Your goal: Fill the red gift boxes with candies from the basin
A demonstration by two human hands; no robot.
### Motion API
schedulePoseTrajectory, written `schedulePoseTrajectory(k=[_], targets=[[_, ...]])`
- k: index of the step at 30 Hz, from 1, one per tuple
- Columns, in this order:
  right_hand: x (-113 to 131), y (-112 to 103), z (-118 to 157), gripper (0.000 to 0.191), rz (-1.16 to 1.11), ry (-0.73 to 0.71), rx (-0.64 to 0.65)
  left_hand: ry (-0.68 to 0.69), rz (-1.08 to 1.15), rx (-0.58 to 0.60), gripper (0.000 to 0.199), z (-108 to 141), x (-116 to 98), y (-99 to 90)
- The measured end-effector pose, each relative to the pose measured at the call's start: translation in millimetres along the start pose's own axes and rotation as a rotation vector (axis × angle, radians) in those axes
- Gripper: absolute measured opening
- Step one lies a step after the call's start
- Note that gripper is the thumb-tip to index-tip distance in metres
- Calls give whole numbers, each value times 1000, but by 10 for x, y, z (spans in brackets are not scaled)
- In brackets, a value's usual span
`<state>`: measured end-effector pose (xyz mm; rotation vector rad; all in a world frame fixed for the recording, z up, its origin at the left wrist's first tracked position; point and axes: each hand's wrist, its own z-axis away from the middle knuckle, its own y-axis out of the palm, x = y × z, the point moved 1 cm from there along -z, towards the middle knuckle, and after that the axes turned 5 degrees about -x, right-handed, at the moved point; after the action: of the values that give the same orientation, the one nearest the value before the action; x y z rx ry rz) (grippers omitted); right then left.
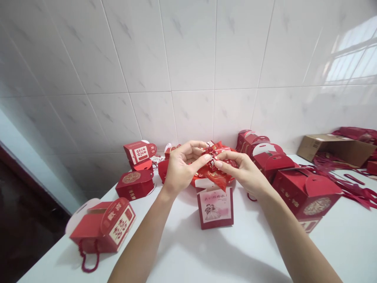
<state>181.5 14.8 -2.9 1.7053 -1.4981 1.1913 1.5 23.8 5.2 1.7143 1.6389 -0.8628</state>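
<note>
Just above the middle of the table, my left hand [185, 163] and my right hand [246, 169] meet, thumbs and fingers pinched on a shiny red plastic packet [218, 177]. It is crumpled where the fingertips press it, and its contents cannot be made out. Directly below stands a small red gift box [216, 208], upright, its front bearing a pink card with a drawn bridal couple. The box's top is partly covered by the packet. Behind my hands, a red container is mostly hidden.
Closed red gift boxes stand at left, one [101, 226] with a cord handle and another [135, 184] behind it. More red boxes [308, 192] line the right. Farther right are an open cardboard carton [332, 147] and loose dark red ribbons [350, 184]. A tiled wall [191, 59] bounds the white table.
</note>
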Motion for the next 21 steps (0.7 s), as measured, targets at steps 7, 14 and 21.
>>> schedulePoseTrajectory(k=[7,14,21], targets=[[40,-294,-11,26,191,-132,-226,112,-512,452,15,-29,-75,-179],[44,-447,9,23,474,-186,-82,-98,-607,798,22,-40,101,-146],[-24,-314,5,9,575,-213,109,-217,-654,737,25,-64,216,-151]])
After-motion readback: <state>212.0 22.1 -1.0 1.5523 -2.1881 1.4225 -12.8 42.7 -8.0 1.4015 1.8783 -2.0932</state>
